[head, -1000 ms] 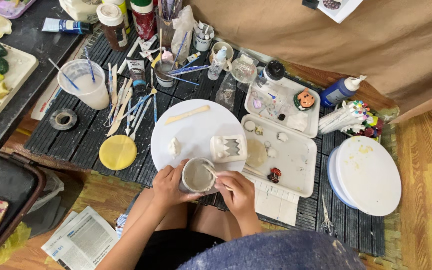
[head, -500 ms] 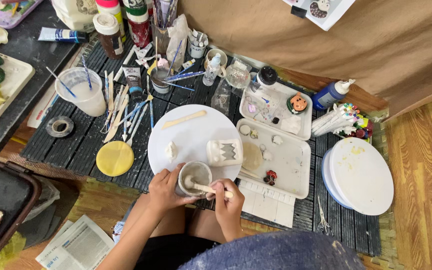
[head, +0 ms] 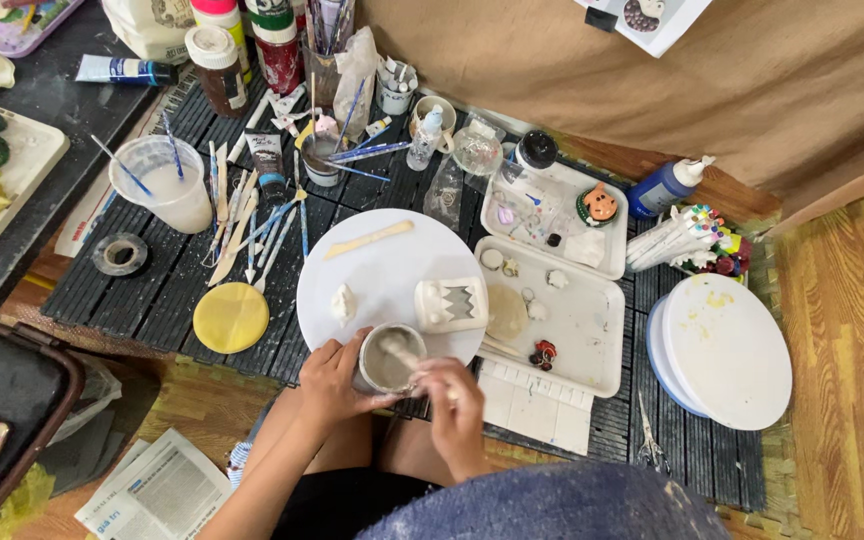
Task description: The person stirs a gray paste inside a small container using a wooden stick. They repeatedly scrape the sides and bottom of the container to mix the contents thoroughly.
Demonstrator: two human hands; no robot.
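At the far left of the dark slatted mat (head: pixel 132 300) sits a roll of tape (head: pixel 119 254), and at two o'clock from it a plastic cup of cloudy water (head: pixel 164 184) with a brush inside. Next come many brushes and modelling tools (head: pixel 242 215), lying with their long axis mostly from twelve to six, and below them a flat yellow disc (head: pixel 231 317).

Then comes my left hand (head: pixel 330 382). Its fingers are curled around the left wall of the small clay cup (head: pixel 389 358), thumb near the rim, and they hold it at the six o'clock edge of the round white board (head: pixel 392 265). My right hand (head: pixel 455 395) is at four o'clock from the cup, touching it; the fingers are pressed together and pinch a thin stick (head: pixel 404 353). The stick's long axis goes from four toward ten o'clock, and its tip is down inside the cup. Both hands are at the cup; the left one carries it.

On the board, at twelve o'clock from the cup, lie a small clay lump (head: pixel 342 303), a wooden stick (head: pixel 369 239) and a white zigzag clay piece (head: pixel 450 304), near but not touching my fingers. Further right are two white trays (head: pixel 592 330) with small pieces, then stacked white discs (head: pixel 727 350).
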